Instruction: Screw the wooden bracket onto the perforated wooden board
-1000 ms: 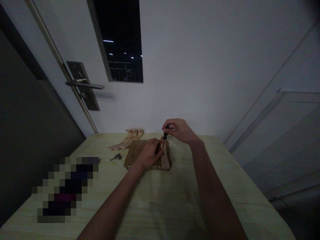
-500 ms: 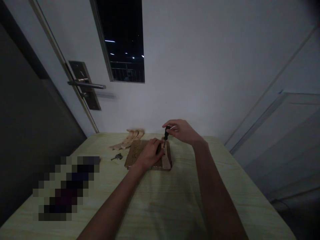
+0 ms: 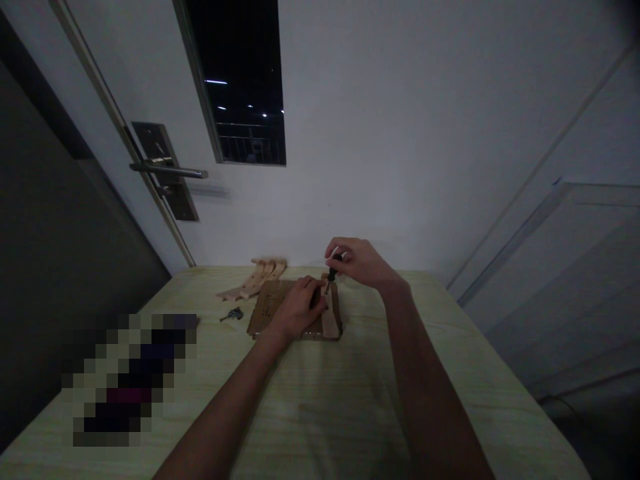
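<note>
Brown slab (image 3: 267, 303), prob. cardboard, dotted w/ small dark holes on its L part, lies flat on a pale wood-grain desk (image 3: 300, 427), near the far edge. Along slab's R side a light wooden strip (image 3: 331, 323) lies lengthwise, near to far. R hand (image 3: 363, 262), wrist bent, has its fingers closed round a black-handled screwdriver (image 3: 334, 270); shaft slants down at the strip's far half, tip at or v. near the wood, too small to tell which. L hand (image 3: 299, 310) rests over the slab's middle, fingers part-spread w/ a dark gap btwn thumb & forefinger, tips at the strip's L edge; can't tell if they pinch it. Just beyond slab's far L corner: curved wooden pieces (image 3: 263, 277), similar colour, overlapping. L of slab, small heap of dark metal bits (image 3: 234, 314), prob. screws. Further L, pixelated patch (image 3: 133, 380), contents hidden. Behind desk: white door (image 3: 375, 153) w/ metal lever handle (image 3: 183, 172) & narrow dark window (image 3: 245, 67).
</note>
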A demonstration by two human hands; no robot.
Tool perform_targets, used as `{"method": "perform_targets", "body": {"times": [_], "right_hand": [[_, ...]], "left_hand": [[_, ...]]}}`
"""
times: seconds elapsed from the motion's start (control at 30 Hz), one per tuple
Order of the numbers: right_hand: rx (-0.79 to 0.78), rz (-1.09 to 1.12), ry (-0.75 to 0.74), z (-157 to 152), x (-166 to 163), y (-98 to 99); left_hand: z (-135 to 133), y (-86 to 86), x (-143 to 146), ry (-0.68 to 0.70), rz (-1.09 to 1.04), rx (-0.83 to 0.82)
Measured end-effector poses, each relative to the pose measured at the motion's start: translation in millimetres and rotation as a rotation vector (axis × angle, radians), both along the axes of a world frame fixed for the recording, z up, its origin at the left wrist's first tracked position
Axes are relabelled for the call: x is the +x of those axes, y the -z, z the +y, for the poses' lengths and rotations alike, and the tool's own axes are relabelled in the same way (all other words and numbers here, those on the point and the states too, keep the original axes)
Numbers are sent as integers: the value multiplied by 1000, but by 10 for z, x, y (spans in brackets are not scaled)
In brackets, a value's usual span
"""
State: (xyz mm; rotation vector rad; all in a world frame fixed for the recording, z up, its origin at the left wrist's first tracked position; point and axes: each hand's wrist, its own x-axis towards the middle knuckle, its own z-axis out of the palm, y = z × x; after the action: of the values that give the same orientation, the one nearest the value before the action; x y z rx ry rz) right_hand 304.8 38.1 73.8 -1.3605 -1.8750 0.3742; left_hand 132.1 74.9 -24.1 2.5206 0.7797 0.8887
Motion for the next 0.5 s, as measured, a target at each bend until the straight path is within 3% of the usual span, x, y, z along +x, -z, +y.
{"method": "perform_targets", "body": {"times": [0.33, 0.5], "right_hand": [[-187, 128, -122, -3, 96, 43], [-131, 51, -125, -13, 104, 19]], "left_hand": [[-9, -9, -14, 3, 3, -34], [-12, -16, -7, 5, 22, -38]]}}
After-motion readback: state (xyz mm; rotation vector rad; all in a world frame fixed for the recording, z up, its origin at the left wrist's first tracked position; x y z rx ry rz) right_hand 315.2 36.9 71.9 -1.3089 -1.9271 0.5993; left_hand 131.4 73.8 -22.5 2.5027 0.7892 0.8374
